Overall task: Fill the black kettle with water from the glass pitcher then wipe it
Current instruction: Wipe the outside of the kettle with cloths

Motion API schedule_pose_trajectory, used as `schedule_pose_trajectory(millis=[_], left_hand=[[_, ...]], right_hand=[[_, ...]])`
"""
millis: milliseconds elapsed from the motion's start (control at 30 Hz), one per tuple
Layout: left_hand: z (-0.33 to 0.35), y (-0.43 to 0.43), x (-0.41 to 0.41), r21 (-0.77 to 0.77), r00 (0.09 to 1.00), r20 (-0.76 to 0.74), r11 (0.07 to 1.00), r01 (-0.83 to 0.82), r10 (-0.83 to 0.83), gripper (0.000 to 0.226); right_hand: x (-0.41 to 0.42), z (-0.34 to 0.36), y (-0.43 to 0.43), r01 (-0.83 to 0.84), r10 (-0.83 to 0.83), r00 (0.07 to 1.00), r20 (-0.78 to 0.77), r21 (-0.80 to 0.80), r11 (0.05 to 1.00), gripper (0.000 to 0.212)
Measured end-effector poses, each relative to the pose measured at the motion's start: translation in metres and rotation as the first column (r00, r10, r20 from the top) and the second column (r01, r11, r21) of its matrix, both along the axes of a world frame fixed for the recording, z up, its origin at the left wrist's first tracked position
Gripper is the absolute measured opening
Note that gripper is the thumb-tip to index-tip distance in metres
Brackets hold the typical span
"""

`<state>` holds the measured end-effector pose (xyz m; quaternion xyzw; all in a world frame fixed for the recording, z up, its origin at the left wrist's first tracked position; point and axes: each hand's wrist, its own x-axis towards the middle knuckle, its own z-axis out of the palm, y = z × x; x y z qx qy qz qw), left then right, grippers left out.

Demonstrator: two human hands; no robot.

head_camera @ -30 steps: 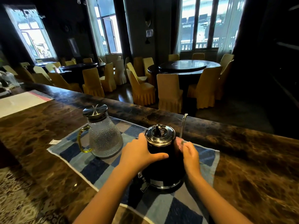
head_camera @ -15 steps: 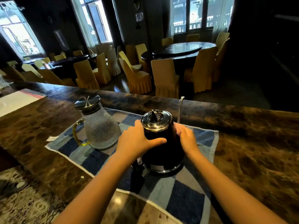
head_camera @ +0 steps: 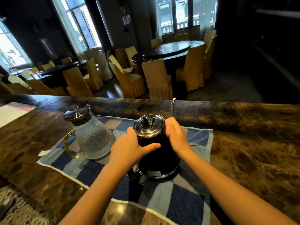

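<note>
The black kettle (head_camera: pixel 155 153) stands upright just right of the glass pitcher (head_camera: pixel 92 137), thin spout (head_camera: pixel 173 106) pointing away. The left hand (head_camera: pixel 129 148) and right hand (head_camera: pixel 176 135) clasp its sides.

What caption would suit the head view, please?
Both hands, left and right, clasp the lidded black kettle beside the glass pitcher.

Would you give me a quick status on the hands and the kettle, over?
Left hand and right hand clasp the black kettle, lid on. Kettle upright on checked cloth. Glass pitcher to its left, lidded, untouched. Nothing in the way.
</note>
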<state>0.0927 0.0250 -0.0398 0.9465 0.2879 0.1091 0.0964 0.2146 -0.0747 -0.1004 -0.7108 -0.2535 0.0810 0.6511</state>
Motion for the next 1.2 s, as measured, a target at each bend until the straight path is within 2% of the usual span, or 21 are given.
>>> schedule_pose_trajectory(millis=[100,200,267,400,467,533,600,733,900,1000,1100,1200], left_hand=[[0.000,0.002,0.000,-0.017,1.000,-0.001,1.000,0.006,-0.006,0.086],[0.001,0.002,0.000,-0.032,1.000,-0.005,0.999,0.005,-0.005,0.085],[0.001,0.001,-0.001,-0.032,1.000,-0.003,0.999,0.001,-0.001,0.085],[0.002,-0.001,0.000,-0.025,1.000,-0.002,1.000,-0.006,0.006,0.086],[0.002,-0.002,0.000,-0.031,1.000,-0.009,0.999,-0.012,0.012,0.085],[0.004,-0.003,-0.001,-0.044,1.000,-0.012,0.999,-0.009,0.009,0.085],[0.006,-0.004,-0.001,-0.048,1.000,-0.019,0.999,-0.012,0.011,0.084],[0.006,-0.005,-0.001,-0.043,0.999,-0.032,0.999,-0.016,0.015,0.082],[0.006,-0.003,-0.001,-0.066,1.000,-0.009,0.998,-0.021,0.021,0.085],[0.007,-0.003,-0.001,-0.085,1.000,0.000,0.996,-0.026,0.026,0.085],[0.006,-0.005,0.000,-0.078,1.000,0.003,0.997,-0.019,0.019,0.085],[0.007,-0.005,-0.001,-0.071,1.000,-0.008,0.997,-0.025,0.024,0.085]], right_hand=[[-0.002,-0.035,-0.013,0.021,-0.024,0.996,-0.086,-0.041,0.999,0.029],[-0.019,-0.056,-0.029,-0.038,0.027,0.984,-0.174,-0.061,0.997,0.033],[-0.028,-0.049,-0.030,-0.064,0.062,0.991,-0.121,-0.013,0.998,0.037],[-0.025,-0.010,-0.013,-0.101,0.095,0.991,0.092,0.057,0.993,0.044],[-0.018,0.001,-0.006,-0.094,0.088,0.988,0.124,0.041,0.995,0.045],[-0.009,-0.003,-0.006,-0.024,0.030,0.996,0.082,-0.065,0.998,0.042],[-0.003,-0.020,-0.011,0.001,-0.006,0.999,-0.035,-0.131,0.991,0.038],[-0.008,-0.034,-0.023,-0.053,0.041,0.988,-0.149,-0.080,0.995,0.034],[-0.022,0.004,-0.011,-0.128,0.128,0.991,0.024,0.012,0.992,0.031],[-0.013,0.006,-0.005,-0.044,0.051,0.996,0.072,-0.089,0.995,0.041],[-0.001,-0.012,-0.008,-0.028,0.022,0.999,-0.036,-0.176,0.984,0.044],[-0.004,-0.036,-0.016,-0.035,0.018,0.990,-0.140,-0.118,0.992,0.041]])
